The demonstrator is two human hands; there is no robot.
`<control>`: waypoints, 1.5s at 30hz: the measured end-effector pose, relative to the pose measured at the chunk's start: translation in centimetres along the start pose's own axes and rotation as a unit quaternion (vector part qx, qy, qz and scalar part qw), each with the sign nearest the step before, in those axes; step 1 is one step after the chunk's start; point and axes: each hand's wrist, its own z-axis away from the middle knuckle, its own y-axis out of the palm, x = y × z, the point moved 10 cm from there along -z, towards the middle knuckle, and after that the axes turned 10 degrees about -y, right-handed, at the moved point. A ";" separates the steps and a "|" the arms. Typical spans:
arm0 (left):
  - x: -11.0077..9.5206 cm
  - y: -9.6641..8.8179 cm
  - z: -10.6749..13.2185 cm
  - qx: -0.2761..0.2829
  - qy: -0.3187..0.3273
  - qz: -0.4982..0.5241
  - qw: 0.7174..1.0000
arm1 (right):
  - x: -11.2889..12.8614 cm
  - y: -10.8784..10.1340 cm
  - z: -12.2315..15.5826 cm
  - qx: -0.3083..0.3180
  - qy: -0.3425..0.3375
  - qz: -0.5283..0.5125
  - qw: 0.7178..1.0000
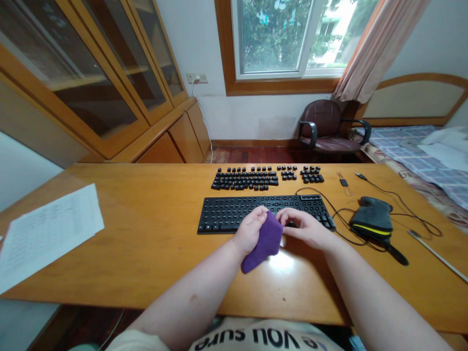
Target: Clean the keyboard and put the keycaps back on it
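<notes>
My left hand (250, 229) is closed around a purple cloth (263, 243), which hangs down below the fingers. My right hand (302, 226) has its thumb and fingertips pinched at the cloth's right edge; whether something small sits inside the fold is hidden. Both hands are over the front edge of a black keyboard base (226, 214) whose keycaps are off. Behind it, the loose black keycaps (244, 180) lie sorted in rows like a keyboard layout.
Printed papers (54, 229) lie on the wooden desk (146, 234) at left. To the right are a grey brush-like duster with a yellow stripe (372, 222), a black cable (402, 195), a small clear-and-black tool (343, 183) and a white stick (438, 256).
</notes>
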 end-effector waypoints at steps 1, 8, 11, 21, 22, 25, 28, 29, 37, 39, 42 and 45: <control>0.0 -0.1 0.0 -0.010 -0.002 0.010 1.000 | 0.1 -0.3 0.0 -0.021 0.000 -0.038 0.999; 0.3 -1.2 -0.7 -0.072 0.008 0.001 0.997 | -2.7 -0.8 0.8 -0.103 0.105 -0.178 0.973; 0.0 -1.0 -0.6 -0.060 0.018 0.004 0.998 | -2.4 -1.0 0.6 -0.117 0.096 -0.167 0.974; 0.1 -1.2 -1.1 -0.069 0.042 -0.101 0.992 | -2.9 -0.3 0.5 -0.073 0.124 -0.184 0.972; 0.2 -1.1 -1.1 -0.064 0.038 -0.104 0.992 | -3.0 -0.5 0.5 -0.073 0.123 -0.162 0.976; 0.6 -0.6 -1.2 -0.036 0.008 -0.105 0.994 | -2.5 -2.9 0.6 -0.162 0.086 -0.125 0.975; 1.3 0.0 -1.1 -0.011 -0.044 -0.097 0.994 | -1.8 -6.3 1.6 -0.301 0.034 -0.147 0.941; 1.4 0.0 -1.1 -0.015 -0.054 -0.099 0.993 | -1.6 -7.2 2.0 -0.334 0.022 -0.155 0.929; -0.2 -1.1 -1.0 -0.056 0.010 -0.020 0.998 | -0.5 -7.0 1.7 -0.265 -0.007 -0.197 0.944; -0.2 -0.8 -1.0 -0.036 0.005 0.004 0.999 | -1.3 -5.9 1.5 -0.229 0.038 -0.159 0.960; 0.1 0.0 -0.9 -0.004 -0.013 -0.003 1.000 | -1.6 -4.3 1.0 -0.170 0.063 -0.081 0.980; 0.1 0.9 -0.6 0.023 -0.019 -0.034 0.999 | -1.6 -1.8 0.6 -0.075 0.071 -0.070 0.992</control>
